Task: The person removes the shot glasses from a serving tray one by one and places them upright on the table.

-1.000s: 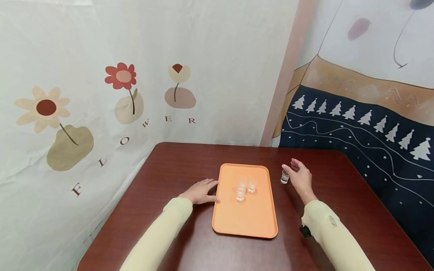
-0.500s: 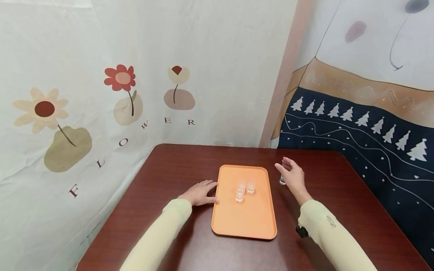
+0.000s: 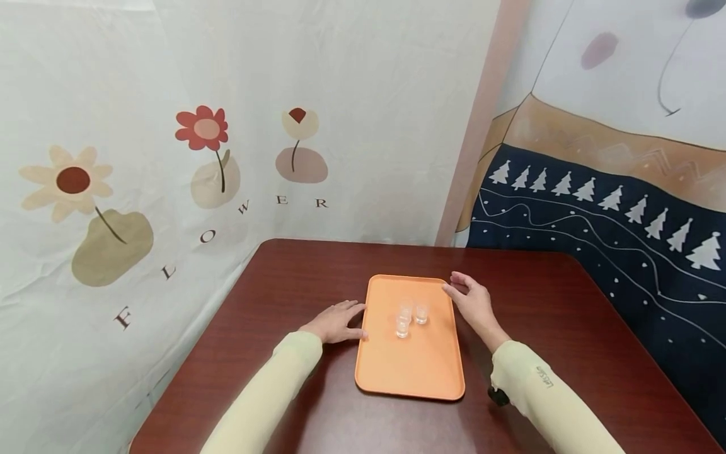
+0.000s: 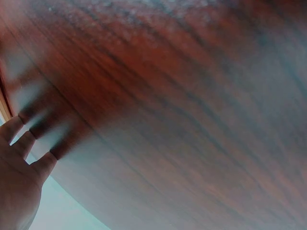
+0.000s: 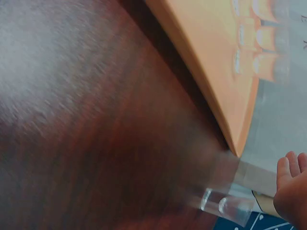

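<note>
While the left hand (image 3: 334, 323), fingers spread, touches the left rim of the orange tray (image 3: 407, 371), the right hand (image 3: 475, 306), thumb and fingers parted, hangs beside its far right corner. A lone glass (image 5: 228, 206) stands on the counter (image 3: 317, 268) near that corner. Three clustered glasses (image 3: 402, 327) sit well inside the edges, with ample room nearward.

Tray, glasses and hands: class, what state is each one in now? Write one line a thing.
Tray: flat on the table, bearing three glasses.
Front glass: upright on the tray.
Back glass: upright on the tray.
Right glass: upright on the tray.
Fourth glass: upright, off the tray.
Left hand: fingers straight, at the tray's left edge.
Right hand: fingers loosely extended, near the tray's far right corner.
</note>
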Action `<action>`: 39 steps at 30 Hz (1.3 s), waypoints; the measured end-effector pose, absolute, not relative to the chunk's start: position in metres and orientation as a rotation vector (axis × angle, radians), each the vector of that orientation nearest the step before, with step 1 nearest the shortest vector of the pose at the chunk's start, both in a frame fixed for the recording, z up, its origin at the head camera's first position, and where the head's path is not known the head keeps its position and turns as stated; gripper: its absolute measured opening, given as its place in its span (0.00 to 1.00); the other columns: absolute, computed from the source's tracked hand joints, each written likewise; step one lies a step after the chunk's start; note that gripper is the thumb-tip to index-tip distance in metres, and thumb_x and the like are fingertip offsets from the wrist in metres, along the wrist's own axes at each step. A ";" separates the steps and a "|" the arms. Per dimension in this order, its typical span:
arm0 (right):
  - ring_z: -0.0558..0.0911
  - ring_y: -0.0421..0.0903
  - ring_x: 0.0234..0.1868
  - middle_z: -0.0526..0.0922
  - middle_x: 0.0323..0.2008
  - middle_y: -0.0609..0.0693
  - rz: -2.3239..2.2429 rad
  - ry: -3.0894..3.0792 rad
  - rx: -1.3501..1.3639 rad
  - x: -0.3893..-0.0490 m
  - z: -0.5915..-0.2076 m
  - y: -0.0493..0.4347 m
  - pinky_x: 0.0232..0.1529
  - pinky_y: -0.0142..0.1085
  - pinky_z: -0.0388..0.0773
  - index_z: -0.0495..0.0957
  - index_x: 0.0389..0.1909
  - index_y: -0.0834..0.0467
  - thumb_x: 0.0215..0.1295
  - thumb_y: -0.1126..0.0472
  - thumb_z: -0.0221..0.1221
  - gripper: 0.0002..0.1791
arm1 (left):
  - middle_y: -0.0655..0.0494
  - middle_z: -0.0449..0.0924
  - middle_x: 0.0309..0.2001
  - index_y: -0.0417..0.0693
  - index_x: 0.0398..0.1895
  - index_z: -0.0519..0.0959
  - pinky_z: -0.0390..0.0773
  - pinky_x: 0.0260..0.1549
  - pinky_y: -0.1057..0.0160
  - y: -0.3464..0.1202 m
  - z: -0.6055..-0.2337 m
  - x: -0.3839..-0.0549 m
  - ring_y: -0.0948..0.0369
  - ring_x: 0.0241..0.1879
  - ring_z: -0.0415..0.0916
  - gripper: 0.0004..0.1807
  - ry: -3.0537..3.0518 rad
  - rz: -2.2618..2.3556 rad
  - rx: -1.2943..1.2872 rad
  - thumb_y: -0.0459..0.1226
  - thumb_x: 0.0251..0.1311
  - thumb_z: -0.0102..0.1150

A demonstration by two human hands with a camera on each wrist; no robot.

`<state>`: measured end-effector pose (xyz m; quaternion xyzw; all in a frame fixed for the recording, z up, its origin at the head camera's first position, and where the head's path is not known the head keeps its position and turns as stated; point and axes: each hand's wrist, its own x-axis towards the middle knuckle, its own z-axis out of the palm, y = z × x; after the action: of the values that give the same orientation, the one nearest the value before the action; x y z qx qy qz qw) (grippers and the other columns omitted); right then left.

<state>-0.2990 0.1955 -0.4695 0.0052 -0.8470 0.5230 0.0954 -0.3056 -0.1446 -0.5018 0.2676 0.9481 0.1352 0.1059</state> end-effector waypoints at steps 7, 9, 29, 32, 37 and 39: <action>0.78 0.59 0.58 0.76 0.60 0.65 1.622 -2.560 0.082 -0.295 -0.485 0.185 0.54 0.46 0.79 0.71 0.65 0.67 0.66 0.58 0.65 0.30 | 0.42 0.60 0.73 0.50 0.75 0.63 0.56 0.69 0.44 -0.144 -0.500 -0.306 0.44 0.73 0.54 0.45 2.794 0.404 0.770 0.61 0.60 0.61; 0.79 0.59 0.58 0.76 0.60 0.64 1.625 -2.576 0.092 -0.294 -0.488 0.182 0.54 0.47 0.79 0.72 0.64 0.68 0.66 0.59 0.66 0.30 | 0.42 0.59 0.73 0.50 0.75 0.62 0.56 0.69 0.44 -0.144 -0.498 -0.305 0.45 0.73 0.54 0.45 2.792 0.399 0.763 0.61 0.60 0.61; 0.83 0.55 0.52 0.82 0.53 0.60 1.472 -2.738 0.099 -0.291 -0.511 0.165 0.45 0.42 0.82 0.79 0.58 0.64 0.61 0.59 0.69 0.25 | 0.43 0.59 0.74 0.52 0.76 0.62 0.55 0.70 0.45 -0.143 -0.499 -0.303 0.46 0.74 0.53 0.44 2.787 0.400 0.753 0.61 0.61 0.61; 0.83 0.53 0.50 0.83 0.52 0.59 1.466 -2.739 0.099 -0.291 -0.513 0.164 0.42 0.40 0.82 0.80 0.56 0.64 0.61 0.58 0.69 0.23 | 0.43 0.59 0.74 0.53 0.76 0.61 0.55 0.70 0.45 -0.143 -0.500 -0.304 0.46 0.74 0.53 0.44 2.789 0.389 0.756 0.61 0.61 0.60; 0.84 0.51 0.46 0.85 0.46 0.56 1.482 -2.710 0.112 -0.293 -0.514 0.162 0.38 0.36 0.80 0.82 0.50 0.63 0.61 0.59 0.70 0.18 | 0.44 0.59 0.74 0.53 0.76 0.61 0.55 0.70 0.45 -0.143 -0.500 -0.305 0.46 0.74 0.53 0.44 2.790 0.387 0.754 0.62 0.61 0.60; 0.84 0.50 0.44 0.85 0.44 0.54 1.482 -2.700 0.115 -0.292 -0.514 0.161 0.37 0.35 0.80 0.82 0.47 0.62 0.60 0.60 0.70 0.16 | 0.44 0.59 0.74 0.53 0.76 0.61 0.55 0.70 0.45 -0.143 -0.500 -0.305 0.46 0.74 0.53 0.44 2.789 0.388 0.748 0.62 0.61 0.60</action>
<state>-0.2924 0.1608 -0.5137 0.0374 -0.8756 0.4807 0.0299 -0.3047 -0.1430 -0.4997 0.2552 0.9510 0.1322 0.1140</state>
